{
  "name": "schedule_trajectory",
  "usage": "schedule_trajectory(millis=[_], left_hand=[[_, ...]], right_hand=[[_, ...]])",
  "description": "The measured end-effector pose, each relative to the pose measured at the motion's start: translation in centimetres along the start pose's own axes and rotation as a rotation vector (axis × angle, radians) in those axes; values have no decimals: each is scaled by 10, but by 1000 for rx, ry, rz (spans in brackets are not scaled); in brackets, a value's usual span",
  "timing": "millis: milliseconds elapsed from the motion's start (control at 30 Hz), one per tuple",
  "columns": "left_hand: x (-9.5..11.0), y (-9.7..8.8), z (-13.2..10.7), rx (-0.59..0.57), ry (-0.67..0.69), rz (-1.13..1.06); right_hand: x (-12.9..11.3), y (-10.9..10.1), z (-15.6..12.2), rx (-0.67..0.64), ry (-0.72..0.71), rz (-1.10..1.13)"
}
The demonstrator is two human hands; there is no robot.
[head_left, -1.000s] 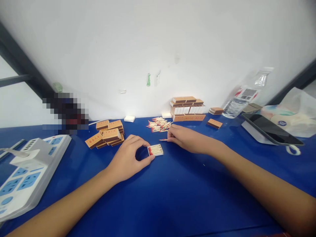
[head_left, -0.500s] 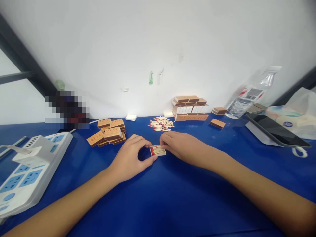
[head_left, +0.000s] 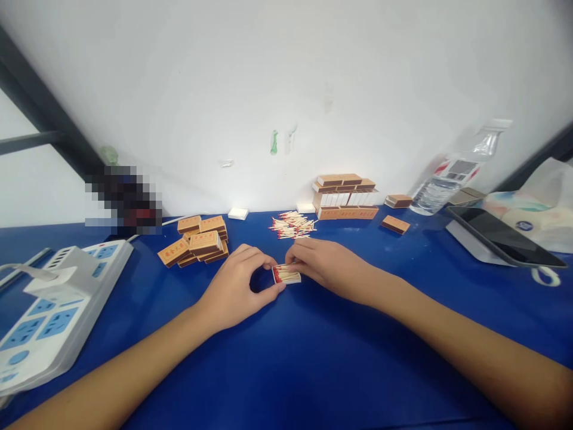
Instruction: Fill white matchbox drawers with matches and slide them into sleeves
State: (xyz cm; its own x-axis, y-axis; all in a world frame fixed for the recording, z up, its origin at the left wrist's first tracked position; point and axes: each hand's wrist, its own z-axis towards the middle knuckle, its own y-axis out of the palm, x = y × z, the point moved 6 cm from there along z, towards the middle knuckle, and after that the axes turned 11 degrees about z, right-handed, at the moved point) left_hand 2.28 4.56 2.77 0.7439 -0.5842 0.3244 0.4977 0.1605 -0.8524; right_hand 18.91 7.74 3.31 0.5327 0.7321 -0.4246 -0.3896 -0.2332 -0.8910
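Observation:
A small white matchbox tray (head_left: pixel 293 282) full of red-tipped matches (head_left: pixel 285 275) lies on the blue table in front of me. My left hand (head_left: pixel 239 286) grips its left end, thumb at the near side and index finger at the far side. Over the tray's far right part, the fingertips of my right hand (head_left: pixel 322 261) are pinched together among the matches. How many matches they hold is hidden. Just behind the hands, a loose pile of matches (head_left: pixel 293 226) is spread on the table.
Closed matchboxes (head_left: pixel 203 242) are heaped at the left; more form a stack (head_left: pixel 347 197) against the wall. Two white trays (head_left: pixel 238 213) lie at the back. A power strip (head_left: pixel 58 322) sits left; a bottle (head_left: pixel 456 170) and a phone (head_left: pixel 505 236) stand right.
My right fingertips have shifted slightly left over the tray. My left hand keeps its grip, and the match pile looks the same.

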Motion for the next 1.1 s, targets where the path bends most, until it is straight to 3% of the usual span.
schedule_trajectory(millis=[167,467,700,867,1100], left_hand=[[0,-1,0,0,-4,1],[-1,0,0,11,-2,15],[-1,1,0,4,0,24],[-1,1,1,-6,-5,28],[-1,0,0,-9,-8,25]], right_hand=[[0,-3,-2,-13,-19,28],[-7,-7,-5,150,-22,188],[0,-10,-9,81,46,67],[10,-9,-11,-13,141,106],[9,-5,-7,-12,105,103]])
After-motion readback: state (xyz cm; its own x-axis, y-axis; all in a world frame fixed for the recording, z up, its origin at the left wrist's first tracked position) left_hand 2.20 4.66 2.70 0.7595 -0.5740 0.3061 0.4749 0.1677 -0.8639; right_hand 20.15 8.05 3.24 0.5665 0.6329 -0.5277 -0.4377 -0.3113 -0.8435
